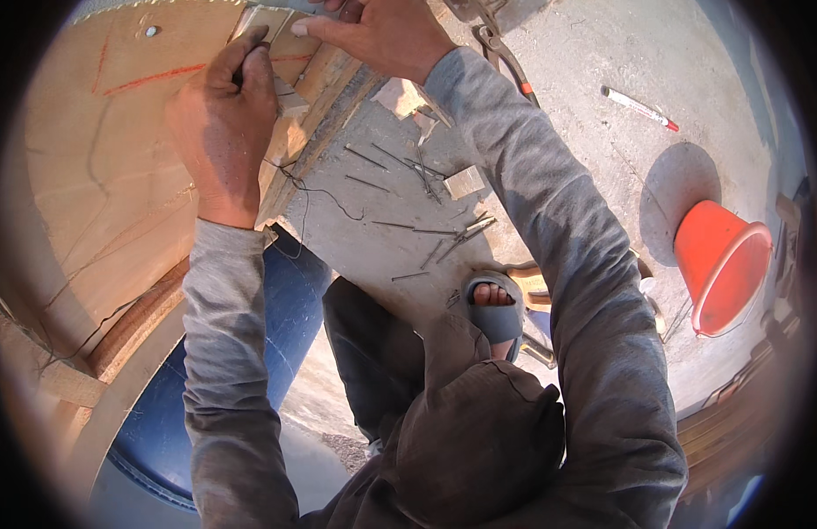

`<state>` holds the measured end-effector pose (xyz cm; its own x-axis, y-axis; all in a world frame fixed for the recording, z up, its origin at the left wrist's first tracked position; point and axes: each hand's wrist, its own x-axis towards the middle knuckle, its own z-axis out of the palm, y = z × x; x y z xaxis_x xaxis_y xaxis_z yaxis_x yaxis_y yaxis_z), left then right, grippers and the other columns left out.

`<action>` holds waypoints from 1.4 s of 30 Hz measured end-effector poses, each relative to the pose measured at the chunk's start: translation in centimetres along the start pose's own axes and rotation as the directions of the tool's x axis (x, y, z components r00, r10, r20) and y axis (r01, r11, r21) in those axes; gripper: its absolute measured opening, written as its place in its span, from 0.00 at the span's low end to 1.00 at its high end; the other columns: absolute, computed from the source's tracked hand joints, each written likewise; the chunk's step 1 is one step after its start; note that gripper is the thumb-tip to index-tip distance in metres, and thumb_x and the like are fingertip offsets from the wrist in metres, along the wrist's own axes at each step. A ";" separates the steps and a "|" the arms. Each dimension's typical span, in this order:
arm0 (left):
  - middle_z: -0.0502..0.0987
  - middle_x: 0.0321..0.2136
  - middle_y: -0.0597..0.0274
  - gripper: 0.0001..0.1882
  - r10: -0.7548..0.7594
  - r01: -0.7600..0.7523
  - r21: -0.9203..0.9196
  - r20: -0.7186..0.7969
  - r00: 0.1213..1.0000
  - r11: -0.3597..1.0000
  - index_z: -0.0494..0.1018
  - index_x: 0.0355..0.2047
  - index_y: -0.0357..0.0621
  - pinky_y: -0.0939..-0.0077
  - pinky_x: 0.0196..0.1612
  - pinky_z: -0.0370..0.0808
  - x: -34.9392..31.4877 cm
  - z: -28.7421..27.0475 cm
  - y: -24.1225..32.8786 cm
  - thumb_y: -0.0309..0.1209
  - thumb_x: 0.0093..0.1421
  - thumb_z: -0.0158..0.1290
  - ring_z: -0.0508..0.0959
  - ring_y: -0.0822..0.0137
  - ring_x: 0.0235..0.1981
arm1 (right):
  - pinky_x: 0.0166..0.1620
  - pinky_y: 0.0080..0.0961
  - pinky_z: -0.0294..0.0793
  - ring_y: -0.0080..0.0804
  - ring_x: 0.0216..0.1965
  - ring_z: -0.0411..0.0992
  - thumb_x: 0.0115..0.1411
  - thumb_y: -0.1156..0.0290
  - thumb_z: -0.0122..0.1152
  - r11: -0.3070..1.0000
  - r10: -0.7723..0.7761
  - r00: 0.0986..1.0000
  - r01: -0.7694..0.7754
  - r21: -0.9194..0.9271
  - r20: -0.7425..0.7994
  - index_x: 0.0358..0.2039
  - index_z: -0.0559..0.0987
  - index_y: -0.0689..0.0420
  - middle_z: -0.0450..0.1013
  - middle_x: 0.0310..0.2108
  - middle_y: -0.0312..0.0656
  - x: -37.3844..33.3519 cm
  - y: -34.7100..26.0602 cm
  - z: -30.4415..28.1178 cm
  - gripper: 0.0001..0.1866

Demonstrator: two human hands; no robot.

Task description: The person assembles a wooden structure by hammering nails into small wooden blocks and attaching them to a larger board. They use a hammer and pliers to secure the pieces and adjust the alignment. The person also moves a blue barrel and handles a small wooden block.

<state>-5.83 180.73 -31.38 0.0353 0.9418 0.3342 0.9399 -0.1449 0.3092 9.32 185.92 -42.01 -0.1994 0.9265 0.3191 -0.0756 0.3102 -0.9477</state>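
Observation:
At the upper left, my left hand [228, 119] is closed in a pinch over the edge of a plywood panel [153, 115] with red marker lines. What its fingers grip is hidden. A small pale wood piece [289, 99] shows beside them. My right hand [382, 35] reaches the top edge of the view, its fingers curled and partly cut off, its thumb pointing toward the left hand. Pale wood strips [266, 22] lie between the two hands. Along the panel's edge runs a timber batten [325, 106]. Thin dark wire [294, 181] hangs beneath my left wrist.
Several loose nails [367, 183] and a small wood block [464, 182] lie on the concrete floor. Pincers [505, 62] lie past my right wrist. Farther right are a white marker [639, 108] and a tipped orange bucket [717, 256]. A blue barrel [289, 300] stands under the panel.

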 end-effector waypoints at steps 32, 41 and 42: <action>0.79 0.20 0.51 0.10 -0.143 0.143 0.015 0.024 0.989 0.990 0.82 0.35 0.44 0.70 0.27 0.74 -0.1 -1.4 1.5 0.32 0.56 0.54 0.79 0.58 0.19 | 0.26 0.28 0.72 0.34 0.21 0.74 0.61 0.70 0.61 0.977 0.025 0.994 -0.047 -0.206 -0.109 0.31 0.76 0.62 0.74 0.21 0.47 -1.6 -5.5 2.1 0.08; 0.79 0.36 0.60 0.11 -0.680 0.467 -0.833 0.159 0.716 0.297 0.75 0.45 0.36 0.79 0.31 0.73 -7.4 0.0 10.8 0.27 0.66 0.48 0.75 0.74 0.30 | 0.26 0.26 0.71 0.26 0.20 0.70 0.60 0.71 0.60 0.983 0.118 0.992 -0.122 -0.140 -0.036 0.31 0.79 0.62 0.75 0.20 0.43 0.3 -6.2 1.0 0.07; 0.78 0.39 0.62 0.12 -0.737 0.466 -0.884 0.288 0.611 0.041 0.73 0.47 0.37 0.78 0.35 0.74 -7.8 1.5 10.8 0.29 0.66 0.50 0.76 0.73 0.34 | 0.26 0.26 0.71 0.25 0.20 0.69 0.60 0.70 0.60 0.982 0.141 0.990 -0.143 -0.124 -0.021 0.31 0.80 0.62 0.75 0.20 0.43 0.4 -6.4 0.9 0.08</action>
<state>4.55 172.25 -31.95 -0.5730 0.7701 -0.2803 -0.2449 0.1655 0.9553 8.88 184.11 -35.86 -0.1877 0.9653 0.1817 0.0755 0.1986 -0.9772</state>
